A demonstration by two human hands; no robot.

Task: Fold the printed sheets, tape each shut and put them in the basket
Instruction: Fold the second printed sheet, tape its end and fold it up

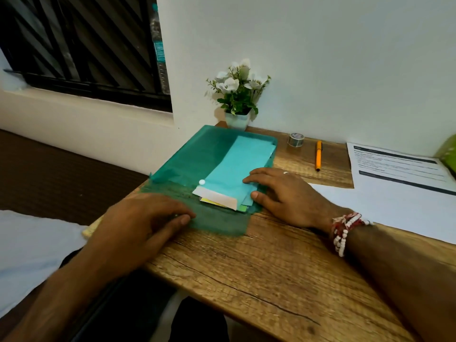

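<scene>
left hand [148,215] flat on open flap of teal folder [197,154] | right hand [283,193] pressing papers at folder mouth | printed sheets [399,174] right on bench [259,262] | tape roll [295,139], orange pen [318,155] far

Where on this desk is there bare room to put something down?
The widest bare wood lies in front, near the desk edge, between both forearms. A small patch sits between the tape roll, the pen and the printed sheets. The green folder crowds the left.
</scene>
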